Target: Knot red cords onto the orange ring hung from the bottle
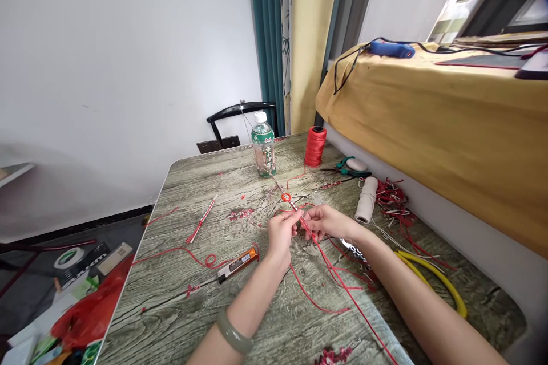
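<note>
My left hand (282,231) is closed, its thumb and finger pinching a red and white braided cord (293,204) near the middle of the table. Just to its right, my right hand (319,222) is closed on red strands at the lower end of the braid. The cord stretches up and left toward the green-labelled bottle (263,148), passing an orange ring (286,197). Loose red strands (331,268) hang from between the hands and run down toward the table's front edge. The fingertips partly hide the point where the strands meet.
A red thread spool (315,147), green-handled pliers (349,166) and a white cord roll (367,199) stand or lie beyond my hands. An orange cutter (237,264) and a finished-looking braid (202,218) lie left. A yellow hose (432,274) curves at right, near red scraps (391,199).
</note>
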A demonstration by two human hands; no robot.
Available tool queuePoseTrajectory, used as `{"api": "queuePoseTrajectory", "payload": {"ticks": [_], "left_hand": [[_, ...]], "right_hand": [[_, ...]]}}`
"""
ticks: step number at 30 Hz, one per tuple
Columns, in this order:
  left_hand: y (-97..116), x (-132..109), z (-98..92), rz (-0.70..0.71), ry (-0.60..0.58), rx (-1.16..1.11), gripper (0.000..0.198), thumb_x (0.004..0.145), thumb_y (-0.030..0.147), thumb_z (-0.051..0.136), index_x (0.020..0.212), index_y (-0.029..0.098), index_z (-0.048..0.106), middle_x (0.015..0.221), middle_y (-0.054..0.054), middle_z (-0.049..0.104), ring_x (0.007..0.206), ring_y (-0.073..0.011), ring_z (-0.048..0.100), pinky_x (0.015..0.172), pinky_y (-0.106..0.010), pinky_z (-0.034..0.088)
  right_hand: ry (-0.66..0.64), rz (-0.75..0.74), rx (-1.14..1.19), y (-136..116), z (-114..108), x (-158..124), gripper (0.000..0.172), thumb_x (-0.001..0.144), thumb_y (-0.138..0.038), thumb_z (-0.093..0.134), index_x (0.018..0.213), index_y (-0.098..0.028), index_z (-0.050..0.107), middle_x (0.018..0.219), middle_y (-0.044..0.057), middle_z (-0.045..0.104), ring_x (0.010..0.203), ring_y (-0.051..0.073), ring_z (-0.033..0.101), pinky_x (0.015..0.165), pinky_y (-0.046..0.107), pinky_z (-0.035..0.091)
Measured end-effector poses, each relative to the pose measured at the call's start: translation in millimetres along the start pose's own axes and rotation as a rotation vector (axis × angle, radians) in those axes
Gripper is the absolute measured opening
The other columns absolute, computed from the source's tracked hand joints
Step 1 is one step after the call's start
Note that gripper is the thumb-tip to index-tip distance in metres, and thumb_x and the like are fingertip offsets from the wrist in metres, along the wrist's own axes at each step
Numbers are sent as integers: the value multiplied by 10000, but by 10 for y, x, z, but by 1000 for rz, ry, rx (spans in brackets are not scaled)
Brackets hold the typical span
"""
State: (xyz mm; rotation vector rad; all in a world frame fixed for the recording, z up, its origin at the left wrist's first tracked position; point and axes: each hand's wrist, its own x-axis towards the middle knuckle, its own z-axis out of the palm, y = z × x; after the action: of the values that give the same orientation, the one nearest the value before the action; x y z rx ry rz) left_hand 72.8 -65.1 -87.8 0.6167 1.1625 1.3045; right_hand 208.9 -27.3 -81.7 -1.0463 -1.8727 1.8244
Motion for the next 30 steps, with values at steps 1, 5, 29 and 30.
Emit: {"api": "queuePoseTrajectory", "payload": {"ticks": [1, 5, 29, 30], "left_hand": [[1, -1, 2, 1, 0, 0, 221, 494, 308, 712, 567, 112, 642, 469, 31, 474, 433, -51, 352, 432, -199, 251], [9, -6, 6, -4, 0, -7, 217, 486, 299, 716, 554, 111, 634, 477, 26, 480, 441, -53, 360, 432, -197, 246], [30, -5, 12, -31, -9, 11, 211, 452, 258, 742, 528, 99, 627, 490, 13, 515, 446, -48, 393, 447, -196, 273], [28, -1, 14, -30, -9, 9, 210, 450, 260, 742, 516, 102, 620, 481, 16, 509, 440, -48, 389, 443, -197, 270]], "right_hand": [[1, -3, -2, 2, 0, 1, 295, 703, -401, 569, 758, -113, 598, 625, 15, 609, 470, 63, 528, 439, 163, 427], [1, -15, -2, 14, 5, 4, 309, 700, -415, 568, 766, -115, 603, 605, 5, 599, 463, 64, 524, 446, 170, 429], [-35, 24, -16, -22, -3, -51, 285, 659, -400, 602, 748, -129, 591, 598, -9, 592, 485, 79, 537, 483, 202, 448], [-31, 26, -17, -33, 3, -55, 285, 660, -402, 601, 746, -130, 591, 599, -9, 590, 486, 78, 536, 482, 200, 448]]}}
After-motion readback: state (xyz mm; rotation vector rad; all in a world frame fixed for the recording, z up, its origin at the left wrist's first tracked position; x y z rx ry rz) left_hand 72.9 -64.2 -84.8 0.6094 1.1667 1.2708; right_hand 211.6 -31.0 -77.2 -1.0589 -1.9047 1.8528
